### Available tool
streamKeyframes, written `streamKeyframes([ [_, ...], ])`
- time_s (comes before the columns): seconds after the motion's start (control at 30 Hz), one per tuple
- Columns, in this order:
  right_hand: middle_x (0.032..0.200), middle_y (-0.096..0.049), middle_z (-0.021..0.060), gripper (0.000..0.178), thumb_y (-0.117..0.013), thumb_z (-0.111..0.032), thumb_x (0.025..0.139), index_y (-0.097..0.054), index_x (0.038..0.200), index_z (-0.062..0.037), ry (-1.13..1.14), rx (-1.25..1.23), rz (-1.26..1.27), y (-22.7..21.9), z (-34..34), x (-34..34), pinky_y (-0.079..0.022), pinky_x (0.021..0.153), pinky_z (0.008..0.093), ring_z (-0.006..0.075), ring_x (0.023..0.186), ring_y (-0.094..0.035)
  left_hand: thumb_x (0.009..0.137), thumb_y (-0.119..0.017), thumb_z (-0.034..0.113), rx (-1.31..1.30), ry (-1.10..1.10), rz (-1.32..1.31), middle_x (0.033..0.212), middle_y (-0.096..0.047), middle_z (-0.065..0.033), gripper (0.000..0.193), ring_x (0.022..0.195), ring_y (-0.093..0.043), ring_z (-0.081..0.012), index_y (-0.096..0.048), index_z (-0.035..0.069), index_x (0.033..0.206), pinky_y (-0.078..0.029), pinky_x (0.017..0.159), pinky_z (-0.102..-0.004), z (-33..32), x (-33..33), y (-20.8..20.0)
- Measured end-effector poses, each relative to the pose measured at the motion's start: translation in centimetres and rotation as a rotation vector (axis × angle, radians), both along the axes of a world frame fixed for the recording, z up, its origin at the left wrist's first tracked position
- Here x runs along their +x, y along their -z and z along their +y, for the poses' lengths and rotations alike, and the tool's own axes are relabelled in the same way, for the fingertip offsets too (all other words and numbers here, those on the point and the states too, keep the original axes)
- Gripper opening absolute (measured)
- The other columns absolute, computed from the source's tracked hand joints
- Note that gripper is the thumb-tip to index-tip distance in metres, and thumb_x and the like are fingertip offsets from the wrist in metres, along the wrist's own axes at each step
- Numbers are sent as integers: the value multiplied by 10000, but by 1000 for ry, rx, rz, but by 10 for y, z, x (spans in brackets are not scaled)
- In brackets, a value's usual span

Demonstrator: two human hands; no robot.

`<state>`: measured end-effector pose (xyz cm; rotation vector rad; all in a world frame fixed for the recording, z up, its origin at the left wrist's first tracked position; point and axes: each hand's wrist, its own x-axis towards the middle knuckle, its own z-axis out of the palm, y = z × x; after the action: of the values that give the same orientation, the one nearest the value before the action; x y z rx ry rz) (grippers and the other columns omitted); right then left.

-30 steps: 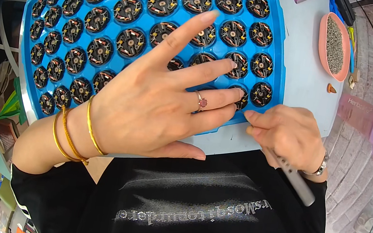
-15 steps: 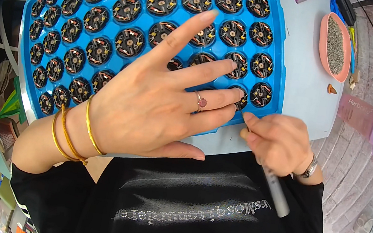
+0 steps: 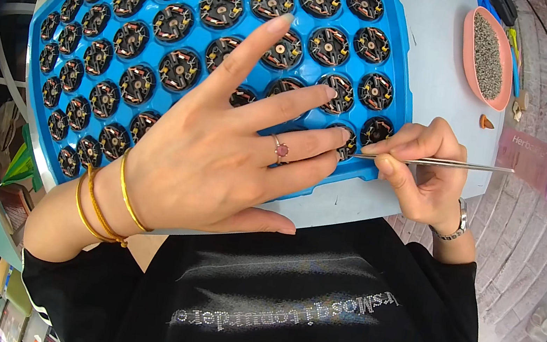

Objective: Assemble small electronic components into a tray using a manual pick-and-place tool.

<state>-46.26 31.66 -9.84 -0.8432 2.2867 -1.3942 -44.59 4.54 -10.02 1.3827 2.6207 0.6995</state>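
Observation:
My left hand [image 3: 213, 151] lies spread out, palm down, over a blue plastic tray [image 3: 406, 95]. Its fingertips rest on or just above round black electrical parts [image 3: 375, 91] with copper-coloured pieces and yellow bits, which sit in rows of round pockets. In my right hand [image 3: 429, 191], thumb and fingers pinch a pair of thin metal tweezers [image 3: 462, 164], held nearly level. Their tip reaches the part beside my left ring fingertip, at the tray's near right corner. Whether the tips grip anything is too small to see. Several parts are hidden beneath my left hand.
A pink dish [image 3: 466, 55] of small grey pieces stands on the white table [image 3: 437, 71], right of the tray. Near it lies a small brown cone [image 3: 486, 122]. Beyond the table's right edge is a translucent pink bottle [image 3: 530, 160]. A dark cable runs down the right side.
The tweezers have swung from pointing down toward my body to nearly level, pointing right. My right hand has turned and risen slightly. The tray has shifted slightly in view; my left hand stays spread.

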Motion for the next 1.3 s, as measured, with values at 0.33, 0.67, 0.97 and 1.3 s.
streamKeyframes([
  [0.33, 839, -683, 198, 211, -662, -14, 884, -452, 870, -33, 158, -136, -170, 1, -3, 3, -486, 515, 205, 76, 593, -573, 671, -612, 644, 3, 1, -2, 1314, -590, 89, 640, 1324, -452, -220, -676, 236, 1159, -76, 1138, -711, 0, 0, 2],
  [0.67, 835, -672, 202, 202, -653, -29, 895, -451, 879, -26, 122, -119, -169, 2, -1, -1, -468, 503, 195, 60, 552, -531, 679, -598, 649, -12, 3, 14, 1309, -595, 87, 641, 1319, -458, -220, -676, 236, 1162, -78, 1135, -714, 1, -1, 0],
  [0.97, 833, -672, 203, 205, -654, -34, 898, -449, 882, -29, 120, -116, -195, 2, -1, 0, -464, 500, 194, 54, 549, -522, 676, -603, 653, -5, -10, 4, 1310, -594, 92, 654, 1328, -451, -220, -675, 232, 1171, -69, 1136, -712, 2, 2, 2],
  [1.3, 813, -665, 121, 150, -677, -24, 885, -535, 879, 22, 206, -203, -266, 5, -1, 0, -508, 549, 194, 74, 633, -607, 683, -594, 664, -10, -8, 8, 1314, -590, 92, 666, 1329, -449, -217, -669, 229, 1182, -58, 1136, -710, 2, 1, 4],
])
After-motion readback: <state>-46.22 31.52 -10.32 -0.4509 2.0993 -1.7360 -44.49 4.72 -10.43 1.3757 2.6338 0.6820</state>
